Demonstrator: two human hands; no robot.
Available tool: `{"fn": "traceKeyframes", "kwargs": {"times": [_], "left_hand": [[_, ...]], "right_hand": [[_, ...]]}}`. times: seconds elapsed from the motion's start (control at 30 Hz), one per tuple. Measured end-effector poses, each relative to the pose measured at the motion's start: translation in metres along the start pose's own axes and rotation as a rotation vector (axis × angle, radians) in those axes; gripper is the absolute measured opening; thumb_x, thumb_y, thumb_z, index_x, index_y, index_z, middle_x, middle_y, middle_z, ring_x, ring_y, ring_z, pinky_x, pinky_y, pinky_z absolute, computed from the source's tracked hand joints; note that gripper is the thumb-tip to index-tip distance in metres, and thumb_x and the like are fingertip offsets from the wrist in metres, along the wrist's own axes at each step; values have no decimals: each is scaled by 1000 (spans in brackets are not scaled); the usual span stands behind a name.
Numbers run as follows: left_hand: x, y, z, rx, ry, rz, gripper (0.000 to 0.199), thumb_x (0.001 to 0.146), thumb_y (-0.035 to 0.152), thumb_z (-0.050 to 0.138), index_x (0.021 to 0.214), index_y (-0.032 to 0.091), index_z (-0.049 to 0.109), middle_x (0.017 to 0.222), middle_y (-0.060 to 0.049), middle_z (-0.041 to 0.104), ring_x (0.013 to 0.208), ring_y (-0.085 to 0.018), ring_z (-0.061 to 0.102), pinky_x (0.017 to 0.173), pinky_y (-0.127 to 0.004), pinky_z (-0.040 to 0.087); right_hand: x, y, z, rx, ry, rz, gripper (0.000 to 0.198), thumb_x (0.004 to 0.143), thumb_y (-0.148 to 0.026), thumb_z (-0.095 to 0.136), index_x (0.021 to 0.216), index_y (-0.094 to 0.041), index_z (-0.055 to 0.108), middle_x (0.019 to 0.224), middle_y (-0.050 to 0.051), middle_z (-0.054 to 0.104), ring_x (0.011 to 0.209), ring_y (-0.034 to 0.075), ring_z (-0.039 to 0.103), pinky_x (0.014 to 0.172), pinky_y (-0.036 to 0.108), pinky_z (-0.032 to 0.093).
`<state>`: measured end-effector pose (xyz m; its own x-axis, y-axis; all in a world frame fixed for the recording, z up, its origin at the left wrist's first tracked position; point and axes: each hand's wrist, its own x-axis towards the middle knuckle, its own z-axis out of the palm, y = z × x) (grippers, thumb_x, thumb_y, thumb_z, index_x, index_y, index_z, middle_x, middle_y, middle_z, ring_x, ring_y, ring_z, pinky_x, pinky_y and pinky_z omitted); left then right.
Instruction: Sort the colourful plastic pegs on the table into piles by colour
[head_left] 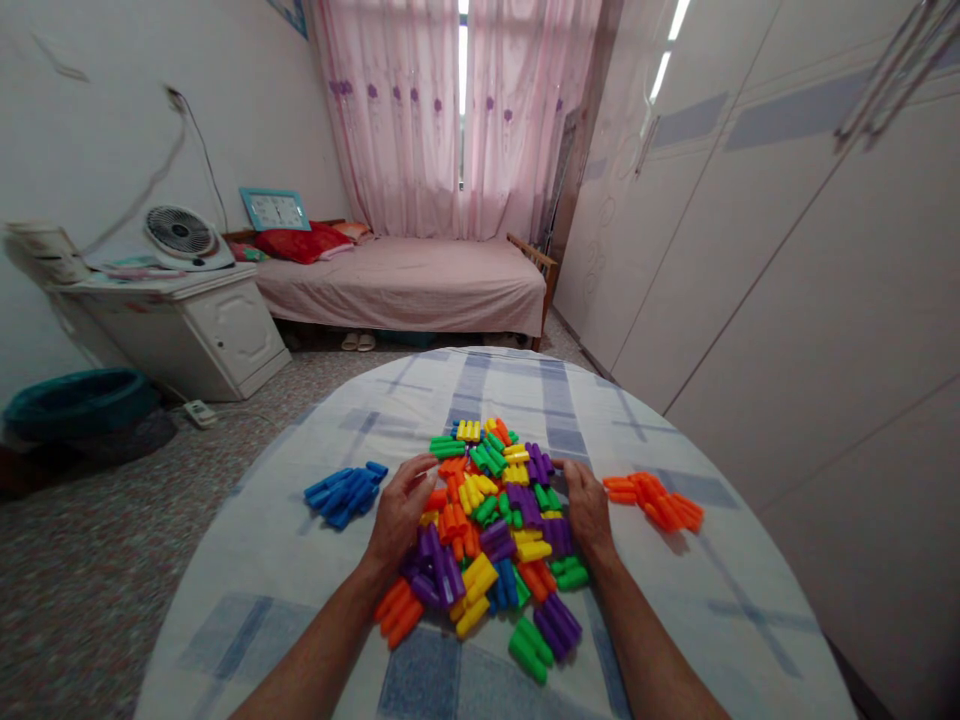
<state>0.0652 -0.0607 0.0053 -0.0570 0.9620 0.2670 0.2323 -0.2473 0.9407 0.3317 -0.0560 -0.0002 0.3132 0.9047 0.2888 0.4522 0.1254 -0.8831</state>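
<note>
A mixed pile of tube-shaped plastic toy blocks (pixel 495 540) in orange, yellow, green, purple and blue lies in the middle of the round table. My left hand (pixel 405 508) rests against its left side, fingers stretched out near some orange pieces. On the opposite side, my right hand (pixel 589 508) lies along the edge beside purple and green pieces, its fingers reaching toward the pile. Neither hand visibly grips a piece, though some fingertips are partly hidden. To the left of my left hand sits a heap of blue blocks (pixel 345 493). Orange blocks (pixel 655 500) form another heap right of my right hand.
A checked cloth covers the table (pixel 292 600). Beyond it stands a bed (pixel 405 280) before pink curtains. A cabinet (pixel 232 330) carrying a fan (pixel 180 235) and a bin (pixel 79 400) are at left. A tall wardrobe (pixel 825 300) lines the right.
</note>
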Motion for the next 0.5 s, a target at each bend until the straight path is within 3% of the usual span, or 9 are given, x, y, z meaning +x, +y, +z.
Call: {"fn": "traceKeyframes", "kwargs": {"times": [0.1,0.17,0.23,0.37,0.5], "left_hand": [[-1,2,0,26,-114,-2,42,82,39,50,116,16,58,131,-9,52,125,-23,42,109,-40,27],[-3,5,1,-12,-248,-26,46,83,42,48,122,17,54,131,-8,53,124,-23,44,108,-40,29],[-4,9,2,-49,-301,-42,47,85,43,45,122,17,55,128,-8,56,121,-23,48,107,-38,31],[-4,12,0,-100,-226,-74,47,85,47,45,117,15,58,125,-9,58,118,-23,50,106,-37,32],[-5,11,-1,-255,-164,-179,53,84,53,43,116,13,57,117,-11,62,108,-25,58,94,-38,44]], "right_hand": [[0,-1,0,2,-9,7,43,86,-47,32,90,-19,66,98,7,66,96,22,56,88,34,39],[0,-1,-1,4,-15,8,43,86,-46,33,90,-20,66,97,7,66,97,22,56,88,34,39],[0,-2,-1,4,-13,9,43,86,-47,33,90,-20,66,97,7,67,96,22,56,87,34,39],[0,-2,-1,2,-10,8,44,86,-48,33,90,-20,66,97,6,67,95,21,57,87,34,39],[-1,-2,-1,1,-11,7,44,86,-46,32,90,-19,66,97,7,66,95,21,56,87,33,39]]}}
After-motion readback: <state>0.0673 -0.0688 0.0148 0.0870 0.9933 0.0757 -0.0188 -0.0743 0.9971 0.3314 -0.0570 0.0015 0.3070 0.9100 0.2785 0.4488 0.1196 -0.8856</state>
